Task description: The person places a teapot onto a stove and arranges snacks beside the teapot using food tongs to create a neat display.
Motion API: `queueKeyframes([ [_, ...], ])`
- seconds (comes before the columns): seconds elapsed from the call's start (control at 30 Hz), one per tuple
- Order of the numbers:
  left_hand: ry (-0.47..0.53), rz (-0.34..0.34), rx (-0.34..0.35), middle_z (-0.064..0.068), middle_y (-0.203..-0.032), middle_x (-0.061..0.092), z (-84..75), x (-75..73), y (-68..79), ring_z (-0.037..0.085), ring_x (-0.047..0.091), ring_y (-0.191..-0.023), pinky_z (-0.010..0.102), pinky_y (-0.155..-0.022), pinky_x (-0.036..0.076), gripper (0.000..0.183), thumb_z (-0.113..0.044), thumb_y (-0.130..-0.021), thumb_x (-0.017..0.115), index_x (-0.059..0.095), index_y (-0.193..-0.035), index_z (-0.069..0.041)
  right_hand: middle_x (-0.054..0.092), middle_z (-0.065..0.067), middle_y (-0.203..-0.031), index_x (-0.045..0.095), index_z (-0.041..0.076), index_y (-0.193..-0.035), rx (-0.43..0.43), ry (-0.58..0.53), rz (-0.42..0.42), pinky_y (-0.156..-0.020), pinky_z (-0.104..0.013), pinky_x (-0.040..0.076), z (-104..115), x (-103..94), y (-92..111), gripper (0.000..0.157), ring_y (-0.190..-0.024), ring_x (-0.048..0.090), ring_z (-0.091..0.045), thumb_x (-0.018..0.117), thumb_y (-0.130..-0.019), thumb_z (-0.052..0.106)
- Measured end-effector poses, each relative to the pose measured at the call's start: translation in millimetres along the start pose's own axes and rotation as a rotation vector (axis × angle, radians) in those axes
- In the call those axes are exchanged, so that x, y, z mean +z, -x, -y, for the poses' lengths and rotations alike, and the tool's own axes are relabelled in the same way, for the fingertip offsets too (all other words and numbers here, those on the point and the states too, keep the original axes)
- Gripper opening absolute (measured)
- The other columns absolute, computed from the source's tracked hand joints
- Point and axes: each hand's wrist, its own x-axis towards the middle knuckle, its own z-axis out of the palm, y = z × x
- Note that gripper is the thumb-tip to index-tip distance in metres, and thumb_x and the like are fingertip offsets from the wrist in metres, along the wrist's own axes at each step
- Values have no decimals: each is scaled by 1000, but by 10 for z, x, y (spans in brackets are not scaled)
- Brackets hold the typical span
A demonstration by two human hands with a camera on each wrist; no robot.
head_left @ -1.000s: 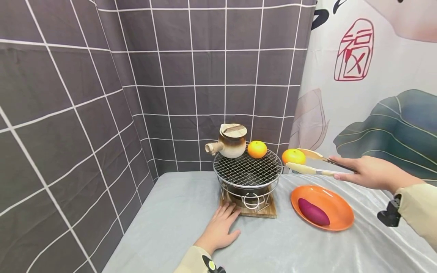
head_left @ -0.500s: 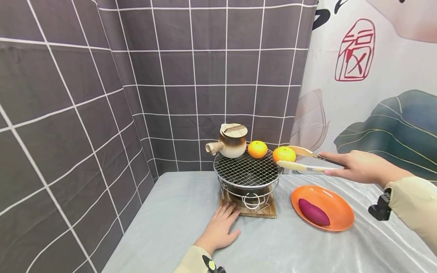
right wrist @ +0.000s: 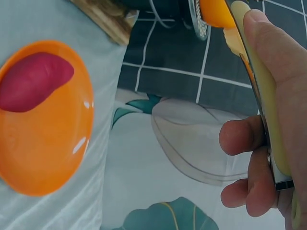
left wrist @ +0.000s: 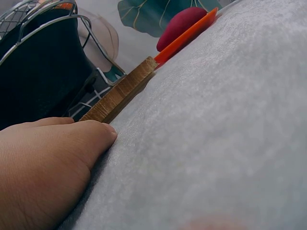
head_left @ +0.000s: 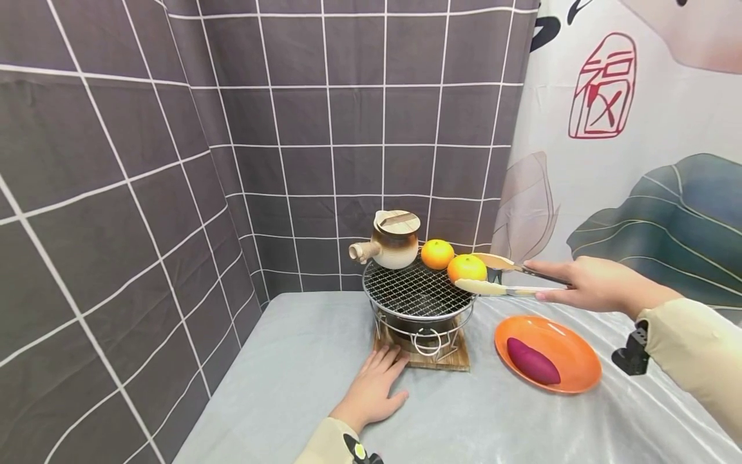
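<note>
grill (head_left: 414,293): round, wire-topped, centre of the frame, on a wooden board (head_left: 458,357) on the table (head_left: 278,374).

set in place: one clay pot (head_left: 397,251), lidded, at the back left of the grill, handle toward the left of the frame; one orange (head_left: 437,254), just right of the pot. both count as done, by the look of them.

in transit: a second orange (head_left: 467,268), at the right rim of the grill in the head view, between the tips of the tongs (head_left: 518,291). whether it touches the mesh cannot be told. judged nearly placed: lowering and release appear to be left.

hands: right hand (head_left: 603,283), right of centre, fingers curled round the tongs, thumb along one arm in the right wrist view; the tongs are closed only as far as the fruit allows. left hand (head_left: 375,390), lower centre, fingers extended, grasping nothing, laid on the table with fingertips at the front left of the board.

outstanding: one purple sweet potato (head_left: 533,362), lying at the left side of an orange plate (head_left: 582,361), lower right of the frame, apart from the tongs. if it too belongs on the grill, that step is not begun.
</note>
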Motion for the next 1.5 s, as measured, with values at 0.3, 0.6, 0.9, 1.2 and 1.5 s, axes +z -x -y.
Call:
queueKeyframes([
  [0.3, -1, -29, 17, 8, -156, 45, 5, 18, 11, 31, 38, -145, 50, -117, 32, 62, -44, -94, 60, 51, -149, -17, 53, 13, -64, 47, 18, -153, -27, 1, 8, -61, -31, 49, 93, 8, -42, 85, -58, 49, -7, 59, -87, 71],
  [0.6, 9, 8, -4, 6, -158, 43, -6, 4, 7, 29, 34, -148, 48, -121, 28, 63, -44, -94, 59, 50, -150, -18, 54, 13, -64, 46, 17, -153, -31, -16, 39, -65, -35, 55, 111, 52, -58, 87, -56, 51, -6, 57, -87, 73],
  [0.9, 15, -2, 5, 7, -157, 43, -4, 4, 2, 30, 36, -147, 50, -119, 30, 63, -44, -94, 60, 51, -150, -17, 51, 12, -61, 46, 17, -153, -26, -8, 38, -61, -31, 51, 125, 64, -53, 89, -56, 50, -7, 57, -86, 74],
  [1.2, 4, -3, 13, 8, -156, 44, -8, 2, 8, 31, 36, -146, 51, -118, 31, 63, -44, -94, 59, 51, -150, -16, 60, 11, -69, 42, 13, -155, 6, -43, 47, -59, -32, 55, 121, 78, -60, 100, -60, 55, -7, 59, -81, 78],
  [1.5, 15, 10, -3, 7, -157, 43, -11, -8, 0, 30, 35, -147, 50, -120, 28, 63, -44, -94, 59, 50, -151, -17, 53, 9, -62, 38, 10, -156, 21, -69, 41, -53, -25, 49, 115, 99, -23, 104, -57, 51, -8, 61, -80, 77],
])
